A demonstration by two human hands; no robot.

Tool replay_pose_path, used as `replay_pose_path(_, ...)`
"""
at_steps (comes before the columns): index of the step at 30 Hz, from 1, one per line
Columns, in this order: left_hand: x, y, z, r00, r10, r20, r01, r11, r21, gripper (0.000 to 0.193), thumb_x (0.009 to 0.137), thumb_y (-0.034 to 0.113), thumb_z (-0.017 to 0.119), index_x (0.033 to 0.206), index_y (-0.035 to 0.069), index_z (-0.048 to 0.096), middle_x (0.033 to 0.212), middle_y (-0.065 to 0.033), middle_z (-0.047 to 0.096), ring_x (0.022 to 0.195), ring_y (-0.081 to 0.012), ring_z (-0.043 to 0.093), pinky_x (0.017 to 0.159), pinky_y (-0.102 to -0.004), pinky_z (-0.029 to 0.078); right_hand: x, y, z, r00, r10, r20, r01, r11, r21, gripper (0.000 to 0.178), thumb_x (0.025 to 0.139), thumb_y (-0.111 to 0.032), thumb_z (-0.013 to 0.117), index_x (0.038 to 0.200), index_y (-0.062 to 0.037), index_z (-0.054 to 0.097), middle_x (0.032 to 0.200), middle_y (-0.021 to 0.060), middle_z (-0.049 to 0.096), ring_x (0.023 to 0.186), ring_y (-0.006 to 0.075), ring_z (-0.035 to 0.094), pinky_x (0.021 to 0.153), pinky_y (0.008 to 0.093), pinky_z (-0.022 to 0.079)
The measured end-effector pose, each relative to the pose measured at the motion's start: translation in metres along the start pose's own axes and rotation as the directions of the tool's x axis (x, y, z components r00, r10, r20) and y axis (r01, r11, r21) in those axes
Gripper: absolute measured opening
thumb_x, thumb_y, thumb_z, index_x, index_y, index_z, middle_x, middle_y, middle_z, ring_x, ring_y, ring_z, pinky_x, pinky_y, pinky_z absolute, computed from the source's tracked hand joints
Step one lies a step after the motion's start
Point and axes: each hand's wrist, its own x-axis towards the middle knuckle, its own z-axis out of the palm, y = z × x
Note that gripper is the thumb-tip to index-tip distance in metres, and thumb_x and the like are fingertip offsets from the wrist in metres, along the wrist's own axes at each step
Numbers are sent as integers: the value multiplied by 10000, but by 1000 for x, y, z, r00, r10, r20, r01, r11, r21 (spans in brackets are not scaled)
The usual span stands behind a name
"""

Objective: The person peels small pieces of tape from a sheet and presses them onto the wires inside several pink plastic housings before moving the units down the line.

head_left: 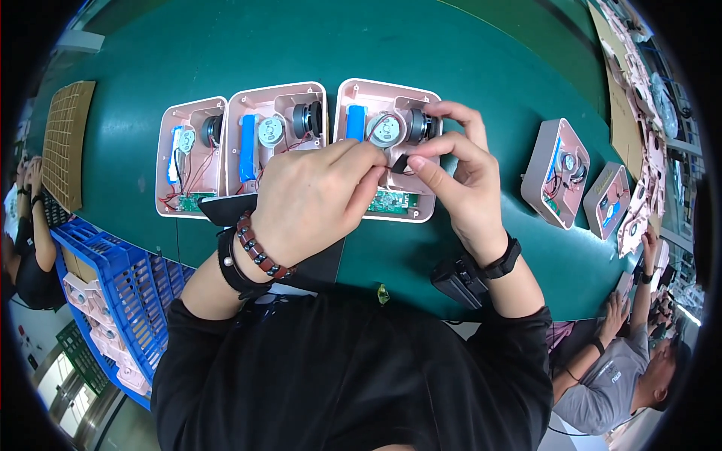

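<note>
Left hand, thumb and forefinger pinched together, seems to have hold of a thin red wire; the right hand, thumb and forefinger nearly meeting, appears to grip a small black strip just beside it. Left to right beneath, the left pink housing stands close against the middle pink housing; the right pink housing lies under the fingertips, wire and strip, with its blue battery, silver motor and green circuit board. Good handling here probably means leaving the wire slack, squaring the strip before squeezing, and keeping fingers off the board.
</note>
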Motion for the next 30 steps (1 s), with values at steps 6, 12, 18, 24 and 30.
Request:
replay_pose_path(6,1,-1,-1,999,-33,-10,33,999,-30,39,858,119,652,856,90,627,688,-47,644,555,-235,634,476,-339,472,-4,9,5,999,18,-39,-18,1000,-14,111,744,-151,822,829,-136,752,1327,108,455,1291,261,381,1054,415,334)
replay_pose_path(12,1,-1,0,999,-29,-18,29,999,-33,43,863,119,649,852,87,623,680,-59,641,546,-239,631,469,-345,466,-3,6,5,998,43,39,-39,994,-101,107,768,-115,803,846,-100,731,1375,111,377,1348,283,327,1116,436,264)
replay_pose_path(18,0,-1,0,1000,-21,-9,20,999,-36,40,859,112,651,862,88,620,683,-57,640,549,-236,631,471,-343,466,-6,4,9,996,-82,-19,73,954,-292,174,729,-157,835,860,-131,723,1325,110,425,1292,294,381,1086,432,264)
replay_pose_path(24,-1,-1,-2,999,39,8,-38,998,-57,42,861,100,652,882,87,618,694,-47,642,561,-231,635,483,-338,475,-9,-14,14,944,-329,31,227,577,-784,272,641,-222,848,867,-187,701,1197,60,517,1184,274,453,973,429,272)
replay_pose_path(30,-2,4,0,999,18,-41,-22,996,-83,44,884,116,648,889,83,619,703,-47,649,573,-241,640,497,-346,483,-8,-7,9,843,-523,126,379,410,-830,259,610,-211,823,812,-215,660,1147,38,541,1119,252,497,965,444,272)
